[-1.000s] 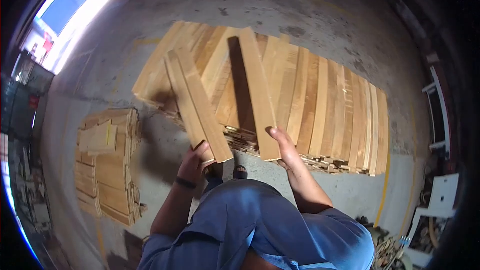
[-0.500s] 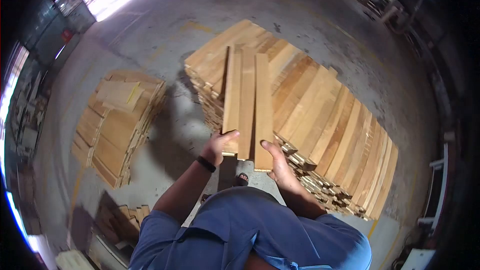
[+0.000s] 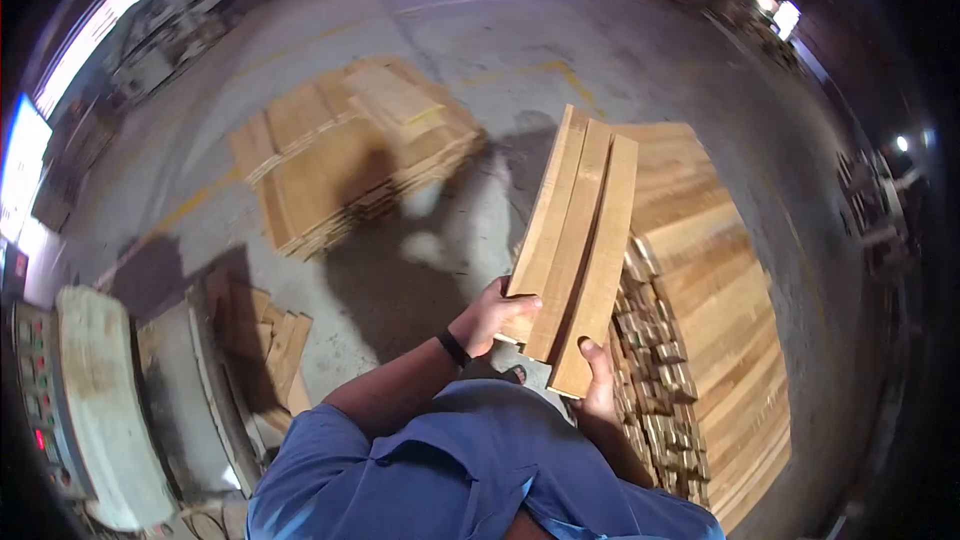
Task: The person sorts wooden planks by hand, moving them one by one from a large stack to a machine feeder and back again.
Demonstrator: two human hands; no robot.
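Three long wooden boards [image 3: 577,240] lie side by side between my hands, their near ends at my waist and their far ends pointing away. My left hand [image 3: 492,318] grips the left edge, thumb on top and fingers hidden underneath. On the right edge, my right hand [image 3: 597,380] holds the near end with its thumb on the face; the other fingers are mostly hidden. A narrow gap shows between the right board and the middle one. Close on the right stands a large stack of boards [image 3: 715,330], partly behind the held ones.
A lower stack of boards [image 3: 330,165] sits on the floor ahead to the left. At the lower left is a machine with a button panel [image 3: 42,390], with short wood pieces [image 3: 265,340] beside it. Yellow lines mark the concrete floor [image 3: 470,30].
My view and body have turned left, so the large stack now appears farther right and the machine has come into view. The boards stay in both hands.
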